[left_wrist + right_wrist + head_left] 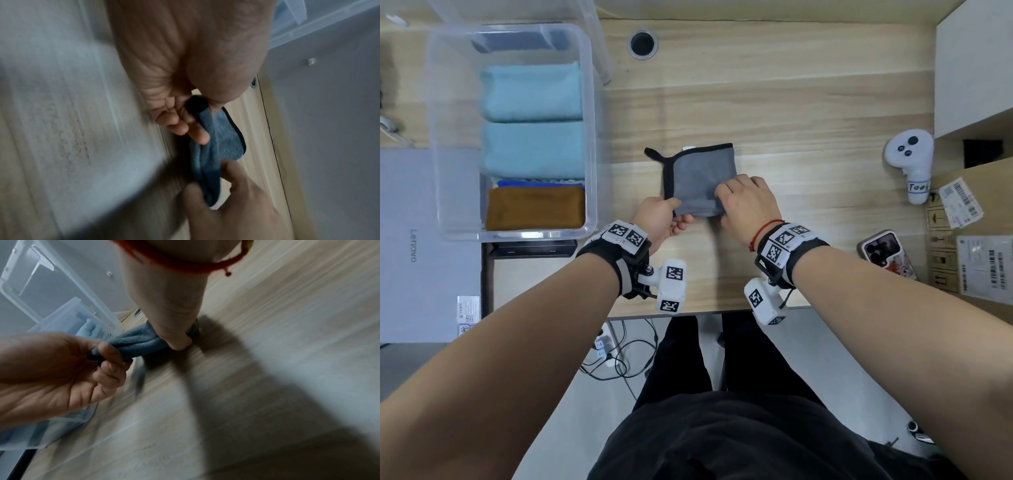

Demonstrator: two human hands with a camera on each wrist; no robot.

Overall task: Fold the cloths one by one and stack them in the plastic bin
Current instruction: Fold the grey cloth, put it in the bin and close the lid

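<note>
A grey cloth [697, 174] with black trim lies folded on the wooden desk [808, 113] in the head view. My left hand [666, 219] pinches its near left corner between thumb and fingers. My right hand [744, 202] grips the near right edge, fingers curled over the fold. In the left wrist view the grey cloth [218, 146] hangs bunched between the left hand [185, 116] and the right hand [226, 194]. The right wrist view shows the same cloth [139, 342] stretched between the left hand [102, 356] and the right hand [179, 340]. The clear plastic bin [589, 137] stands at the left.
Inside the bin lie two folded light blue cloths [532, 120] and a brown one [536, 207] over a dark blue one. A white controller [911, 164], a phone [887, 253] and a cardboard box [976, 240] sit at the right. A cable hole [642, 44] is at the back.
</note>
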